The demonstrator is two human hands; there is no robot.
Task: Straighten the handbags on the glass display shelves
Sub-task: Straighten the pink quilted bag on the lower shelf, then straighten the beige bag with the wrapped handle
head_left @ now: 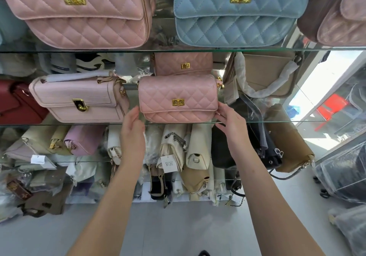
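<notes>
Handbag between left hand, right hand

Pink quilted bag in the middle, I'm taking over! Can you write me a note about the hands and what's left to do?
Left hand: open, fingers straight beside the lower left corner of the small pink quilted handbag.
Right hand: open, fingertips at its lower right corner.
Done: the bag stands upright near the front edge of the middle glass shelf, clasp facing out, and looks about straight.
To do: the pale pink handbag beside it sits askew, so it is probably next.
</notes>
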